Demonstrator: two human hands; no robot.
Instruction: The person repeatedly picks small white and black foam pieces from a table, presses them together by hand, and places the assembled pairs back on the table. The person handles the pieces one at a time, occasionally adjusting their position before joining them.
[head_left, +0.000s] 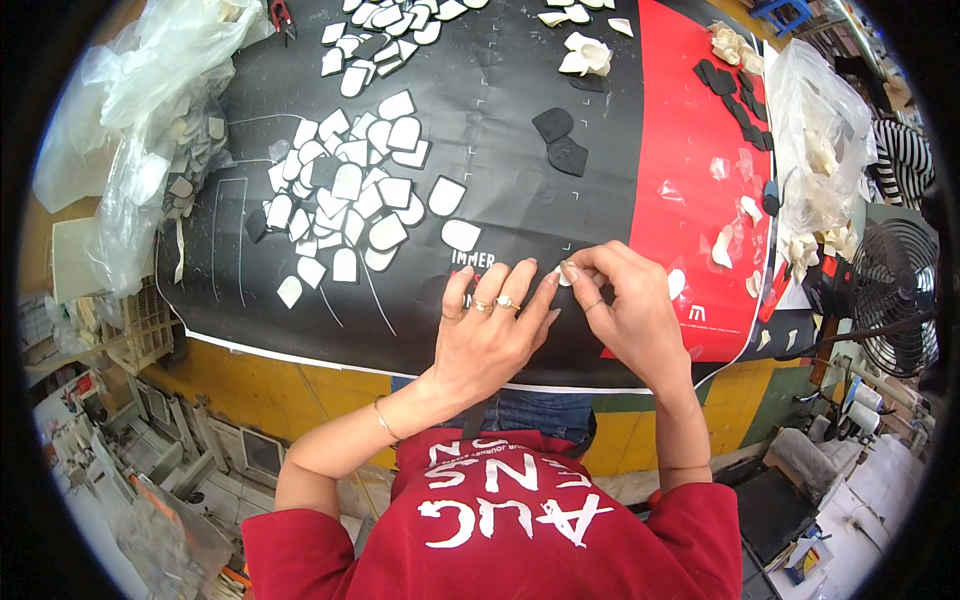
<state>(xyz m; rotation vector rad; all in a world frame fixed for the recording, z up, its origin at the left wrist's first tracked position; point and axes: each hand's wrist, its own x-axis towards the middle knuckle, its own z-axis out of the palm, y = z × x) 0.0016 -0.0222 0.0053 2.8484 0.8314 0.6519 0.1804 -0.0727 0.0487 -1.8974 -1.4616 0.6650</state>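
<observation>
My right hand point(628, 305) pinches a small white piece point(566, 276) between thumb and fingertips, just above the black mat point(400, 330). My left hand point(488, 325), with rings on it, comes up against that piece with its index fingertip. Its fingers are bent and its thumb sits close under the index finger; what lies between them is hidden. Left of my hands spreads a heap of arch-shaped pads point(347, 182), mostly white-faced with dark edges. One white-faced pad point(461, 236) lies beyond my left fingers. A white rounded piece point(677, 283) lies beside my right hand.
Another pad heap point(385, 35) lies at the far side. Two black pads point(567, 156) lie mid-mat. Crumpled peelings point(722, 246) and black pieces point(735, 95) are on the red area point(690, 210). Plastic bags point(140, 110) stand left; a fan point(893, 295) stands right.
</observation>
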